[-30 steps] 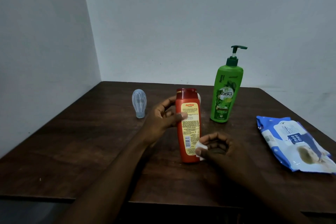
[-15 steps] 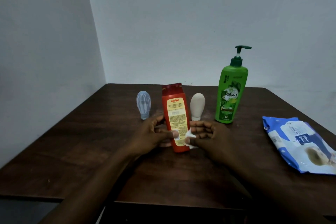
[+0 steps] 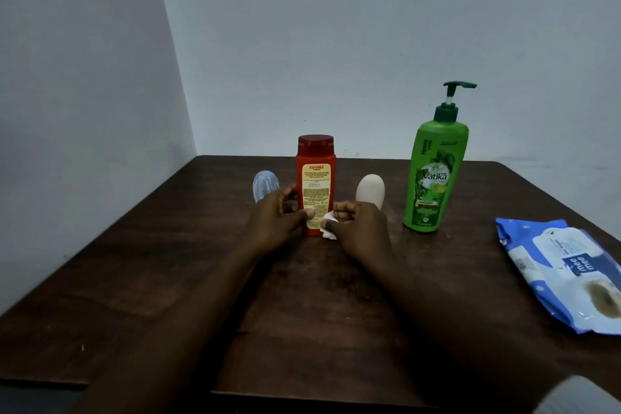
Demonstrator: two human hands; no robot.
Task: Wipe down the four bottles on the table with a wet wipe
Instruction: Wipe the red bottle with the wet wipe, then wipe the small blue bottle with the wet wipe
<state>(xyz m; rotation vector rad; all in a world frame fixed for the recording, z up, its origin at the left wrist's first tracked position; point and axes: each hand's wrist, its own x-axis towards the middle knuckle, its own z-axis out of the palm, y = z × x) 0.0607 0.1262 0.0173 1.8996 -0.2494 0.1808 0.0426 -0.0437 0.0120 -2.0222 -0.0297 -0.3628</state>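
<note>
A red bottle [image 3: 316, 175] with a yellow label stands upright on the dark wooden table [image 3: 174, 272]. My left hand [image 3: 277, 218] grips its lower left side. My right hand [image 3: 359, 228] pinches a small white wet wipe [image 3: 328, 228] against the bottle's lower right edge. A pale blue small bottle [image 3: 263, 183] stands behind my left hand, partly hidden. A cream small bottle [image 3: 369, 190] stands behind my right hand. A tall green pump bottle [image 3: 433, 178] stands further right.
A blue and white wet wipe pack [image 3: 564, 269] lies flat near the table's right edge. Grey walls meet in a corner behind the table. The table's front edge runs below my forearms.
The red bottle moved away from me and now stands upright among the other bottles. Both hands followed it, staying low on its sides. The cream bottle came into view.
</note>
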